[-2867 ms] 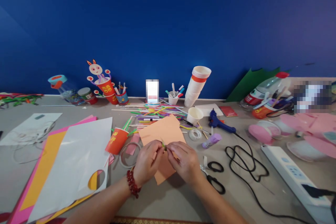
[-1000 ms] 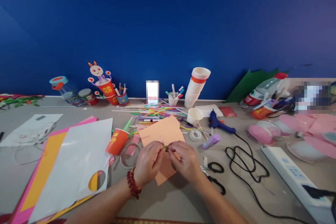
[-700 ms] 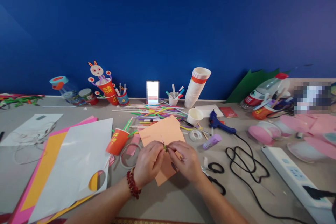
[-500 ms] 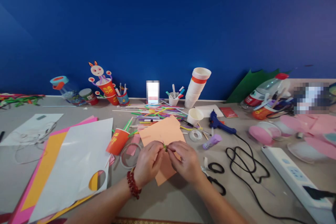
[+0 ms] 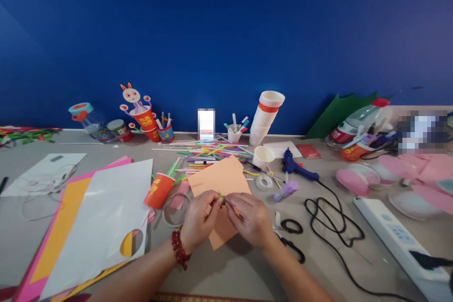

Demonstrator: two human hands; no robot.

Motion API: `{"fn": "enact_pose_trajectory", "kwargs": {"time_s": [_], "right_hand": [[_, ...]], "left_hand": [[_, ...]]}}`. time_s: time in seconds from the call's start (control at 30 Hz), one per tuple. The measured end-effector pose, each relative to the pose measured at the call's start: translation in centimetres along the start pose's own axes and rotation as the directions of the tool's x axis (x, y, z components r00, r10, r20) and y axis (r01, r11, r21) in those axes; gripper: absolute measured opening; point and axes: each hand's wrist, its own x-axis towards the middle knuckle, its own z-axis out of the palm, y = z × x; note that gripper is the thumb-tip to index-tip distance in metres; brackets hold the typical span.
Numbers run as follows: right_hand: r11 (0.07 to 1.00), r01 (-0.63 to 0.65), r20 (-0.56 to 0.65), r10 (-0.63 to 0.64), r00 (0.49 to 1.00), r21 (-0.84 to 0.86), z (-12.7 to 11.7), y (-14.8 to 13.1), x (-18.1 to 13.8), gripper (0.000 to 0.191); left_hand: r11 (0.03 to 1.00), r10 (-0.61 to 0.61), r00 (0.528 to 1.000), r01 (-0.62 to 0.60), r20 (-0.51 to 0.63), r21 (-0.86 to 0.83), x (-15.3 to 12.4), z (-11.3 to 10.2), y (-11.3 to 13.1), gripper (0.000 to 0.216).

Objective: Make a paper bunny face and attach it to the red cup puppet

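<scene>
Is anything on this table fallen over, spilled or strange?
The red paper cup lies tipped on its side, and coloured straws lie scattered behind the orange paper sheet. The stack of white paper cups leans. The left hand and right hand pinch a small green piece.

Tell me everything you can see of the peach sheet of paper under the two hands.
The peach paper sheet looks like thin, matte craft paper, plain and without print. It lies flat on the grey table, turned corner-wise. Its far corner reaches the heap of coloured straws. The left hand and right hand cover its middle, pinching a small green piece above it; whether they rest on the sheet cannot be told. Its near corner shows between the wrists.
</scene>
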Motion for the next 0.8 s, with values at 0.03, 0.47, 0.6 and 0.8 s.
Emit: {"fn": "enact_pose_trajectory", "kwargs": {"time_s": [0.03, 0.47, 0.6, 0.8], "right_hand": [[1.0, 0.004, -0.002, -0.004, 1.0, -0.012, 0.0, 0.03, -0.02, 0.018], [0.994, 0.05, -0.024, -0.053, 0.998, -0.092, 0.11, 0.15, 0.0, 0.017], [0.994, 0.043, -0.03, -0.046, 0.998, -0.099, 0.15, 0.24, -0.12, 0.015], [0.992, 0.026, -0.01, -0.027, 1.0, -0.12, -0.04, 0.07, -0.06, 0.013]], "left_hand": [[1.0, 0.005, 1.0, -0.005, 0.001, -0.002, 0.01, -0.02, 0.0, 0.019], [0.999, 0.023, 1.0, -0.023, 0.01, 0.028, 0.04, -0.15, 0.21, 0.019], [0.999, 0.017, 1.0, -0.017, 0.002, 0.032, 0.13, -0.26, 0.29, 0.018], [0.999, 0.032, 0.999, -0.032, -0.005, 0.033, 0.11, -0.27, 0.32, 0.017]]}}
